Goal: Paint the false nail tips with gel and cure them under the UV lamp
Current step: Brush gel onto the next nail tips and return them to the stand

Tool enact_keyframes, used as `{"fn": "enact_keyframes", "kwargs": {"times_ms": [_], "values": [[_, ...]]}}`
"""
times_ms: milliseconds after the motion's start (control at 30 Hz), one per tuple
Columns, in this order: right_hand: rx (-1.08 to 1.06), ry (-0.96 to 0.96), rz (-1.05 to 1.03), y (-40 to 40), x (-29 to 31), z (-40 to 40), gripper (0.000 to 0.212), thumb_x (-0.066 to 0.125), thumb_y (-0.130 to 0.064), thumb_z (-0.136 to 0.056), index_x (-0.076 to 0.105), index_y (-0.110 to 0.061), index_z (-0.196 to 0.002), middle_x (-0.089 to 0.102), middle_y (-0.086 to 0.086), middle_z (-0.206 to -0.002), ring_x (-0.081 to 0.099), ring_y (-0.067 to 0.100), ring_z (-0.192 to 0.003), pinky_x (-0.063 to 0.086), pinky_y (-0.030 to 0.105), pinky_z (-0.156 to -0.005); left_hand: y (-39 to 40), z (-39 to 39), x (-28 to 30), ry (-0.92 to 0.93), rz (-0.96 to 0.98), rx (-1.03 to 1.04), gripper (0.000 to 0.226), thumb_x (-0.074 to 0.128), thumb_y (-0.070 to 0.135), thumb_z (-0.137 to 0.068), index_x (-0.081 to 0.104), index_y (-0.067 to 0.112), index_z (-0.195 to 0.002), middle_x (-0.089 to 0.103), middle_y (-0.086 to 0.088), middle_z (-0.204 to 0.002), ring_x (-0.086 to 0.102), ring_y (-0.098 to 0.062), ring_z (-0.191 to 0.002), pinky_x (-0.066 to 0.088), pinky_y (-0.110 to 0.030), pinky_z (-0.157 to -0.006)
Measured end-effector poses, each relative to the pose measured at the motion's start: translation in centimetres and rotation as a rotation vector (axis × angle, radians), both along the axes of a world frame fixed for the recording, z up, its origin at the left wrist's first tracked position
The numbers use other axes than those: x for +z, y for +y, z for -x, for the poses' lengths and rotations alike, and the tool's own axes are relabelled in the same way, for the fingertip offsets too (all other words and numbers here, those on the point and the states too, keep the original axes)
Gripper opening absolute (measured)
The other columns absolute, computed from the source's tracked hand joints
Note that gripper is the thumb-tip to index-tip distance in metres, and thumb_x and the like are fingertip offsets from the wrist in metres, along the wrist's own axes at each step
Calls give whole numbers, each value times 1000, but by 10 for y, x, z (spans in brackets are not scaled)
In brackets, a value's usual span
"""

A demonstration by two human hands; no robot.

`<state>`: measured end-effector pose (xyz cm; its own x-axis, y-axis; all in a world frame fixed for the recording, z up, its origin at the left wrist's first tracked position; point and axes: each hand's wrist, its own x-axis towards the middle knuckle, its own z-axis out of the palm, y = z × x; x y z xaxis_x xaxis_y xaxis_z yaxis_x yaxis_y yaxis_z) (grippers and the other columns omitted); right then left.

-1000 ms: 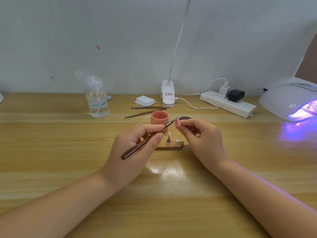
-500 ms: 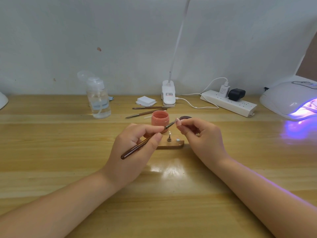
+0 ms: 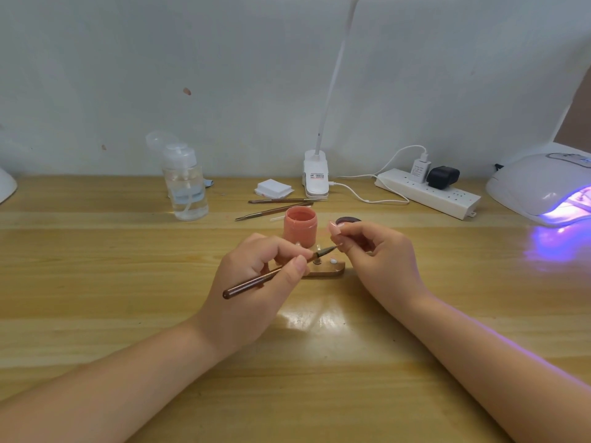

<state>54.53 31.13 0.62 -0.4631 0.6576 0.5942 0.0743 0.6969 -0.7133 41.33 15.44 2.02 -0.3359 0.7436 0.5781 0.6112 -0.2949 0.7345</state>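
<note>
Now the left hand [image 3: 256, 282] pinches a dark brush [image 3: 271, 273] between thumb and fingers, pen-style, the handle slanting down to the left and the bristle end pointing up to the right. That tip meets the right hand [image 3: 374, 254], whose thumb and forefinger pinch a small pink nail tip [image 3: 335, 227]; the brush end sits just under it, and whether they touch cannot be told. Behind the hands stands an open gel pot [image 3: 300, 230], salmon pink, with its dark lid [image 3: 348, 221] lying just right of it. Below, a wooden stand [image 3: 329, 271] lies on the table [image 3: 96, 282], half hidden by the left hand, with a little metal post and a white dot on top. Farther back, two more brushes [image 3: 275, 207] lie loose near a stack of white pads [image 3: 273, 189]. To the left is a clear pump bottle [image 3: 185, 183], its cap flipped open, carrying a pale blue label too blurred to read. A white clip lamp [image 3: 316, 179] stands at the wall, and its base has a small label with red and dark print, not legible. To the right runs a power strip [image 3: 428, 193] with a white charger and a black plug in it. At the far right edge the UV lamp [image 3: 540, 183] glows violet, well apart from both hands, its light spilling onto the wood.
</note>
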Motion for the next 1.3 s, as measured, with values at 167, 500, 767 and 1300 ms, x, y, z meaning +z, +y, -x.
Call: {"fn": "enact_keyframes", "kwargs": {"times_ms": [167,500,767,1300], "values": [[-12,7,-55,1,-2,-1,5,74,-21,-85,75,-23,-90,70,-15,-79,61,5,-71,45,12,-64,0,0,3,-15,-51,41,13,58,36,-89,67,36,-99,70,12,-90,63,-17,-90,49,-27,-76],[-44,-6,-140,3,-3,0,7,75,-17,-85,75,-20,-91,70,-13,-84,62,5,-76,42,8,-66,-2,0,1,39,-43,33,18,56,34,-87,69,25,-95,70,7,-83,64,-17,-82,50,-30,-70],[-51,-22,-125,1,-3,0,6,73,-21,-86,75,-23,-91,70,-14,-81,62,8,-74,42,9,-62,-4,-2,4,85,-39,27,20,58,34,-82,73,21,-88,70,5,-77,62,-17,-77,46,-31,-67],[-42,-47,-50,9,-5,4,3,73,-23,-85,75,-23,-88,69,-16,-77,59,2,-69,40,8,-62,74,52,84,62,345,413,24,53,23,-87,72,7,-86,72,-9,-81,65,-20,-74,50,-36,-66]]}}
